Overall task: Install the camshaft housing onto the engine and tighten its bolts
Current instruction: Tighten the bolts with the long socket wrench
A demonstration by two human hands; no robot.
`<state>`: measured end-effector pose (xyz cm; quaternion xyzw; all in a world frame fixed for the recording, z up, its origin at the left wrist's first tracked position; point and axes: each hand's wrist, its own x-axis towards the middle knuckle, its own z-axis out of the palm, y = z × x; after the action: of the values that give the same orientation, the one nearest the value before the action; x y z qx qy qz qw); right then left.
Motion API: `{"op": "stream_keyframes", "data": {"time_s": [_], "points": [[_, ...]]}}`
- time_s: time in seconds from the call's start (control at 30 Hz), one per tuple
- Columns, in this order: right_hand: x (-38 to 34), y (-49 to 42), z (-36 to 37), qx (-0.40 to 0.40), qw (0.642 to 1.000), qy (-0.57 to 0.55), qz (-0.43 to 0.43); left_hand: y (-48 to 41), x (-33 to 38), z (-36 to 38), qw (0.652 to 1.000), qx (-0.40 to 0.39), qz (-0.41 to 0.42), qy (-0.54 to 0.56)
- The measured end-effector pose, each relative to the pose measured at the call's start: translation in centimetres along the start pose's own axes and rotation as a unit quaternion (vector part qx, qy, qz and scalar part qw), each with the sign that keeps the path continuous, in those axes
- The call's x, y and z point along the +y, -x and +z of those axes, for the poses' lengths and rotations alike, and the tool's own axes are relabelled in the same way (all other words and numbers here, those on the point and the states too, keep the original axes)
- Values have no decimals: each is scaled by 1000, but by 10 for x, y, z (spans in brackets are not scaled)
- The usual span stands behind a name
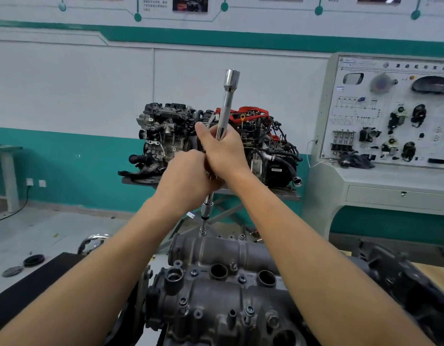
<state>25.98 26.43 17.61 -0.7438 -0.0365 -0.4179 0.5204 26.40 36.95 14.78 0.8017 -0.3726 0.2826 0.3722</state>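
Head — left hand (188, 176) and right hand (224, 151) grip wrench (227, 106) above camshaft housing (216, 293).

So the dark grey cast-metal camshaft housing (216, 290) sits level at the bottom middle of the view, lumpy and a bit grimy, with two round open wells (218, 270) in its top face. Small flanged steel bolts (249, 311) stand in their holes all over it, some near the front and a couple on the far edge. The long chrome ratchet wrench (227, 103) stands almost upright, its top leaning slightly right, and its thin extension (206, 208) drops onto the far-edge bolt (203, 231). The left hand (188, 176) grips it low down. The right hand (222, 148) is wrapped round the knurled handle just above, touching the left.
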Motion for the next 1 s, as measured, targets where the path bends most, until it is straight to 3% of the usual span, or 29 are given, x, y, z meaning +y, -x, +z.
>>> {"op": "stream_keyframes", "data": {"time_s": [0.13,0.23,0.3,0.43,0.53,0.6,0.73,0.8,0.83,0.93,1.0], "points": [[1,3,-3,-79,995,-54,27,3,-4,0,996,-55,-18,60],[2,7,-3,-125,988,-78,48,0,-7,-9,960,-156,-107,205],[4,8,-2,-134,988,-54,64,1,-7,-6,960,-177,-118,184],[6,6,-2,-112,989,-15,94,12,-3,9,998,-18,-39,-36],[5,7,-1,-106,989,-6,100,16,-6,15,999,28,-13,-45],[6,8,-1,-98,990,-5,104,12,-10,13,1000,-17,-11,-21],[7,7,-2,-97,991,-31,86,2,-20,-4,966,-220,-36,131],[8,6,-2,-100,992,-32,75,4,-20,-4,955,-247,-32,163],[8,5,-2,-98,992,-28,69,7,-18,0,960,-230,-23,158],[8,4,-2,-84,995,-10,60,12,-14,14,997,-48,22,59],[10,3,-3,-75,995,-5,59,12,-14,17,999,-7,33,11]]}}
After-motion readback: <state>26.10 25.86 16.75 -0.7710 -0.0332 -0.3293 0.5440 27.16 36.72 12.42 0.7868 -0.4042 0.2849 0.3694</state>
